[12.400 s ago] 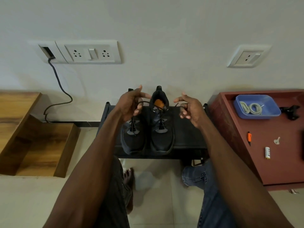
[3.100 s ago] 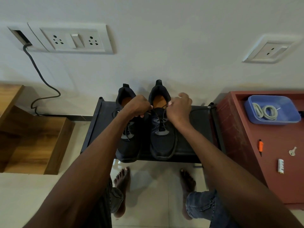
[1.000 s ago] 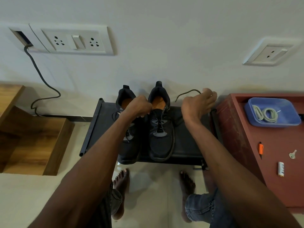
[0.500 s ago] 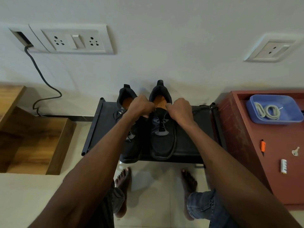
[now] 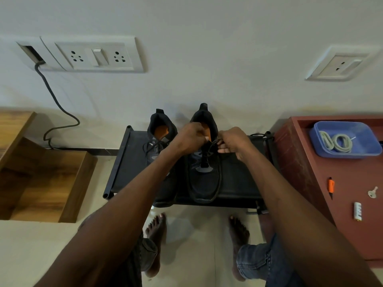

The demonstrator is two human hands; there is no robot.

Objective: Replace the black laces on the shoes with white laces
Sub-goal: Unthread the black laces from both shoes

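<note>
Head cam: a second ago my right hand was flung out right pulling black lace free, now it's back mid-frame, pinching the lace at the right shoe while my left hand grips the collar. So I reckon unlacing's only partway; white laces wait in the blue tray, right edge, and the left shoe is fully laced.

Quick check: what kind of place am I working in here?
Most likely a home, by a wall: a low shoe rack holding black shoes, wall sockets, a tiled floor, and a red cabinet.
</note>
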